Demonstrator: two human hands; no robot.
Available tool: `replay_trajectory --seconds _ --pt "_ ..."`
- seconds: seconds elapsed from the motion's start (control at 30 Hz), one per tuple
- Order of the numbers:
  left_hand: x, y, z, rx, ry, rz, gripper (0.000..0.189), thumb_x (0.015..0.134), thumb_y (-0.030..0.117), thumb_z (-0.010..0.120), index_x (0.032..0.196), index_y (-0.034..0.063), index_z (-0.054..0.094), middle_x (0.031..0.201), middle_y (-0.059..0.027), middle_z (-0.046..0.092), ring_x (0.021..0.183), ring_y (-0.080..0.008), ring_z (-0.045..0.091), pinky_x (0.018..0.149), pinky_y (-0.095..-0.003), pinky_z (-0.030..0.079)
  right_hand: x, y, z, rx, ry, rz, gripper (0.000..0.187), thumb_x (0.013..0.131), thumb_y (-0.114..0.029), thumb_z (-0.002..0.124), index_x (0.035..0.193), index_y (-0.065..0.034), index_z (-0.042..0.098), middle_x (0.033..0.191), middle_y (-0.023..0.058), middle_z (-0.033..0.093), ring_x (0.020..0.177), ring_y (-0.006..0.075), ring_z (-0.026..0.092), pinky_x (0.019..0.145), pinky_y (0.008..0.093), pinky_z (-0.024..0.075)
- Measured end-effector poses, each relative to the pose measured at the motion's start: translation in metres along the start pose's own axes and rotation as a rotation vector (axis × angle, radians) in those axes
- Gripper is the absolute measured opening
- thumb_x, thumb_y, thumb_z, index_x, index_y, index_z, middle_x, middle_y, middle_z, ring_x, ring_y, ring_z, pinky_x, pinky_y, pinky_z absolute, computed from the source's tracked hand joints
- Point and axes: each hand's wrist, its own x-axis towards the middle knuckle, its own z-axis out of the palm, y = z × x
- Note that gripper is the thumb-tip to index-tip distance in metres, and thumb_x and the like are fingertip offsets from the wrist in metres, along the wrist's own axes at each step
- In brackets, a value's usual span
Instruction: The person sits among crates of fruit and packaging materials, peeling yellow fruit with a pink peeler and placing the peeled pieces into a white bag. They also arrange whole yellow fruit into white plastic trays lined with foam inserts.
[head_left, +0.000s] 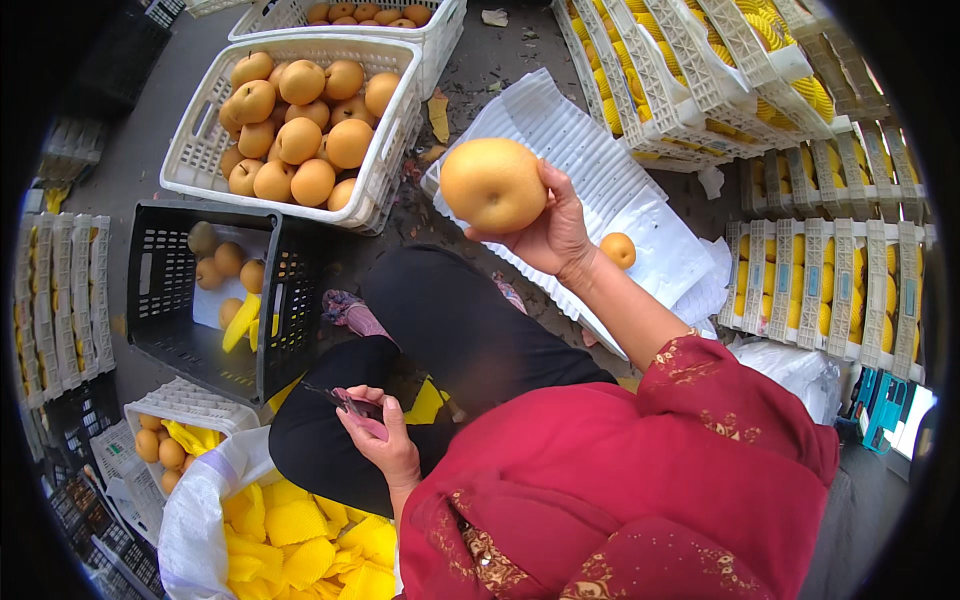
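Note:
My right hand (551, 225) grips a large round yellow-brown pear (493, 185) from its right side, raised above a white ribbed foam sheet (547, 120). A smaller pear (617, 250) lies on that sheet, to the right of my wrist. Low over my lap, my left hand (382, 435) is closed around a small tool with pink and dark parts (364, 412); its thin dark tip points up and left, and its exact kind is not clear. A white woven sack (196, 517) below my left hand holds many yellow foam nets (300, 532).
White plastic crates (409, 142) of pears stand at the upper left. A black crate (274, 300) beside my knees holds several pears and yellow nets. A small white crate (202, 397) with pears stands below it. Stacked crates (675, 112) with yellow-netted fruit rise at the right; further stacks (64, 300) stand far left.

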Motion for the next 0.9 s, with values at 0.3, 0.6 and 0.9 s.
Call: replay_trajectory --seconds 0.3,0.6,0.9 --pt "0.055 -0.019 0.026 -0.066 -0.083 -0.114 0.051 0.091 0.003 0.063 0.136 0.0013 0.040 0.113 -0.0081 0.055 0.101 -0.0167 0.055 0.095 -0.0315 0.044 0.112 0.039 -0.190 -0.593 0.560 0.066 0.089 0.069 -0.033 0.085 0.140 -0.0057 0.039 0.128 0.0146 0.052 0.114 0.0302 0.059 0.084 0.0470 0.0592" --pt "0.062 -0.027 0.035 -0.094 -0.020 -0.194 0.055 0.088 0.007 0.065 0.136 0.0023 0.040 0.117 -0.0104 0.054 0.103 -0.0198 0.056 0.099 -0.0348 0.042 0.190 0.110 -0.269 -1.536 0.710 -0.386 0.109 0.056 -0.041 0.091 0.142 0.0018 0.039 0.131 0.0190 0.042 0.127 0.0347 0.042 0.112 0.0417 0.0364" --pt "0.100 0.013 0.037 0.139 -0.012 -0.145 0.054 0.085 0.005 0.066 0.133 0.0015 0.042 0.116 -0.0098 0.052 0.102 -0.0183 0.053 0.095 -0.0331 0.043 0.189 0.051 -0.171 -1.780 0.467 -0.565 0.052 0.081 -0.019 0.073 0.126 -0.0016 0.054 0.128 0.0173 0.053 0.122 0.0339 0.050 0.106 0.0413 0.0411"
